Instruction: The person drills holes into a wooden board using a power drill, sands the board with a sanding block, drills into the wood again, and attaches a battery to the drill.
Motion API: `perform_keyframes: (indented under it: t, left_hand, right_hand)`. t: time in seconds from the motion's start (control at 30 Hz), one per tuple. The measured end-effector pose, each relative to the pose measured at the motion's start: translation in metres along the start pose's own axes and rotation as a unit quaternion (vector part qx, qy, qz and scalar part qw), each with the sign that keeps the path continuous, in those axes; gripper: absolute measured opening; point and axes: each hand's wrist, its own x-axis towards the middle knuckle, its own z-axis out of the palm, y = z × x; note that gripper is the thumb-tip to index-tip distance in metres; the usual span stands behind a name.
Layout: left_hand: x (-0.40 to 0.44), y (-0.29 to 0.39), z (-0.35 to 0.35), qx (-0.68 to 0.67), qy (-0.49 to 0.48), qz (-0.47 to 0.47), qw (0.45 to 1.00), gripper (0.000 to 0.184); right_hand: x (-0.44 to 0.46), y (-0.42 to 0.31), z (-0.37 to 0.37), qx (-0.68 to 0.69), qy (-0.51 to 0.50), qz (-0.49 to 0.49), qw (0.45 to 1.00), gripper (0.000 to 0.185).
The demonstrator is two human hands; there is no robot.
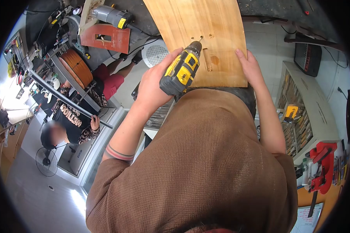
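My left hand (153, 83) is wrapped round a yellow and black cordless drill (182, 70). The drill's chuck points away from me, and its tip is at the middle one of a short row of holes in a pale wooden board (225, 23). Nearer to me, the board also has a narrow slot and a darker round mark. My right hand (251, 68) grips the board's right edge, thumb on top, fingers hidden underneath. The board's near end lies close against my brown shirt (217, 155).
A grey corded power tool (112, 17) and a reddish board with a cutout (105, 38) lie at upper left. A white perforated stool (154, 53) stands below. Another person (72, 116) holds a long bar at left. A cabinet (315, 112) and red clamp-like tool (323, 165) are at right.
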Motion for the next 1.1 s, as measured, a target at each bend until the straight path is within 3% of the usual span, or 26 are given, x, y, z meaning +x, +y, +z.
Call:
perform_keyframes:
  t: [0.93, 1.03, 1.1]
  left_hand:
    - [-0.001, -0.018, 0.007, -0.018, 0.007, 0.003, 1.000, 0.080]
    - [0.000, -0.026, 0.006, -0.019, 0.046, 0.034, 0.998, 0.082]
    - [0.005, -0.013, -0.003, -0.022, 0.029, 0.010, 0.999, 0.062]
  right_hand:
    - [0.003, 0.009, -0.001, -0.017, 0.002, 0.005, 1.000, 0.077]
    - [0.003, 0.008, -0.001, -0.016, -0.001, 0.004, 1.000, 0.077]
    - [0.002, 0.007, -0.002, -0.015, -0.002, 0.005, 1.000, 0.077]
